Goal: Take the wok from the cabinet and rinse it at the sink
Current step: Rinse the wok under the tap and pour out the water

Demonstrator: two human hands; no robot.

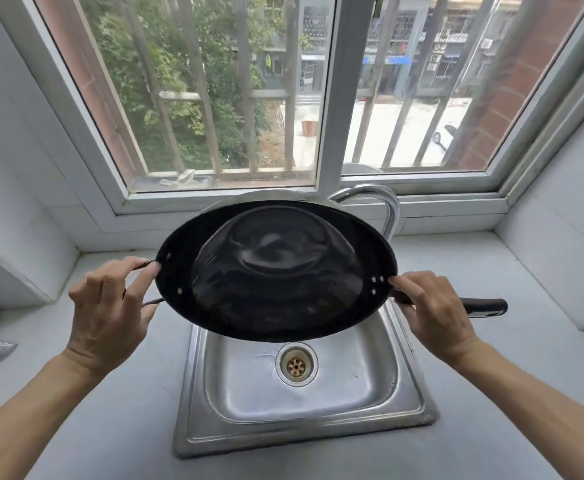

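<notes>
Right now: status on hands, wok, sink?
Left hand on loop handle, right hand on long handle. Wok held tilted over sink. Faucet behind wok, no water visible.

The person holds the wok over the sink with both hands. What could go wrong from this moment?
1. The wok is tilted up, held only by the left hand on the small loop handle and the right hand on the long handle; a wet grip could slip and drop it into the sink.
2. The wok's far rim sits close to the tap and might knock it.
3. Water hitting the tilted wok could splash onto the counter.
</notes>
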